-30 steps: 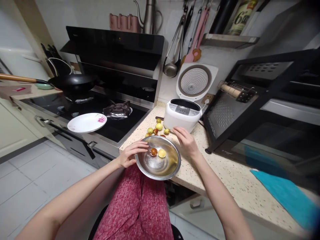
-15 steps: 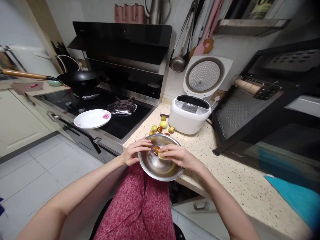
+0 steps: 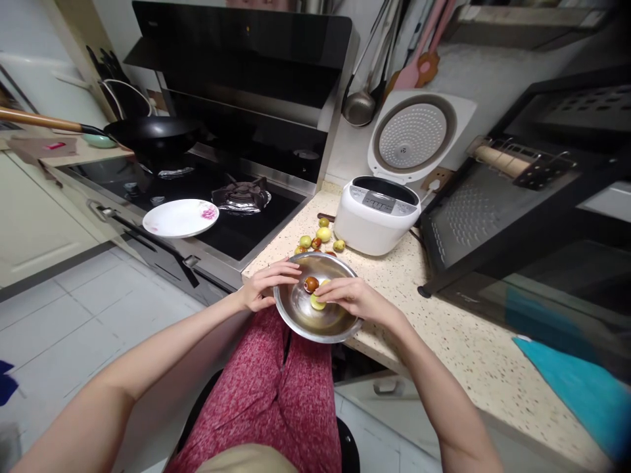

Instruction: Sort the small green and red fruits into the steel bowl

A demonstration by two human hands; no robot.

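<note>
A round, shiny steel bowl (image 3: 318, 315) sits at the centre of the frame on the edge of a speckled stone counter (image 3: 444, 341). Inside it lie a reddish-brown round fruit (image 3: 310, 284) and a smooth yellow-green fruit (image 3: 317, 303), touching each other. The left hand (image 3: 263, 291) grips the bowl's left rim, fingers curled over it. The right hand (image 3: 352, 299) reaches over the right rim, its fingertips touching the yellow-green fruit; whether it pinches the fruit cannot be told. Just above the bowl, more small fruits (image 3: 315, 240) lie loose beside a white rice cooker (image 3: 377, 217) with its lid up.
</note>
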